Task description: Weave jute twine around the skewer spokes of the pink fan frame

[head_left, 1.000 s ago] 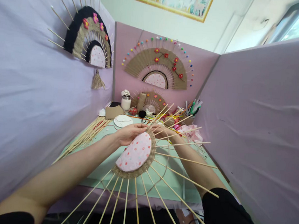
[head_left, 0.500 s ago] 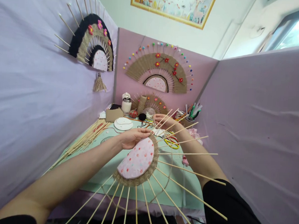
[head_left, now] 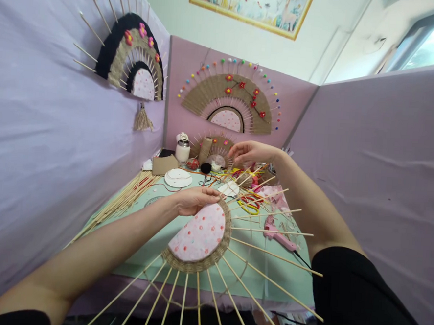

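Our left hand (head_left: 197, 201) pinches the pink, red-dotted, half-round fan of tan weave and pale sticks (head_left: 200, 232) above the worktop's (head_left: 290, 280) near edge. Our right hand (head_left: 252, 152) is raised toward the far edge, fingers bent; whether it grips anything, we cannot tell.

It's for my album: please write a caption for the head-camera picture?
Left hand holds a dotted, spoked fan while the right hand hovers over the table.
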`<act>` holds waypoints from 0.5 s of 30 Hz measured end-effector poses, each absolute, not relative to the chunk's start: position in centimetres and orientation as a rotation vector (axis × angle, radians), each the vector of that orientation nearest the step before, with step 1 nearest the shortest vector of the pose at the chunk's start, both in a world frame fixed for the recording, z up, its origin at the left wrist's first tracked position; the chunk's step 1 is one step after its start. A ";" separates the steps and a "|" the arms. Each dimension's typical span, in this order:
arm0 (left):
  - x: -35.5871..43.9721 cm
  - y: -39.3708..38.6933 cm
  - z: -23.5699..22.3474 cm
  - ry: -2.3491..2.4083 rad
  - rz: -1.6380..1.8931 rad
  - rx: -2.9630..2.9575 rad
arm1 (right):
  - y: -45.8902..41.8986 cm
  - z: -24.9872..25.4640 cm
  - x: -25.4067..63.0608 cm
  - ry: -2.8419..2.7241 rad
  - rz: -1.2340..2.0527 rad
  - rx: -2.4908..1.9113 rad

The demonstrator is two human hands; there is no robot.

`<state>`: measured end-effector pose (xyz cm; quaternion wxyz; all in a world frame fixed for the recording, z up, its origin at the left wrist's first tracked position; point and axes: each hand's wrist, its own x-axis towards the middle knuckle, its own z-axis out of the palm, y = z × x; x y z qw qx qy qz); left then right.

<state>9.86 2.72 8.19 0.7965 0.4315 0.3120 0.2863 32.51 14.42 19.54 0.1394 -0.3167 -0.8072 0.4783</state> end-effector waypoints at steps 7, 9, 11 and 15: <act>9.1 3.1 8.1 0.705 0.612 0.954 | 10.2 20.1 33.1 -2.341 0.921 -0.857; 8.9 3.1 8.2 0.690 0.620 0.953 | 9.5 19.7 33.9 -2.269 0.875 -0.878; 8.7 3.1 8.4 0.681 0.625 0.956 | 9.0 19.0 34.7 -2.181 0.873 -0.919; 8.3 2.9 8.9 0.688 0.641 0.972 | 8.9 17.0 35.8 -1.897 0.979 -0.939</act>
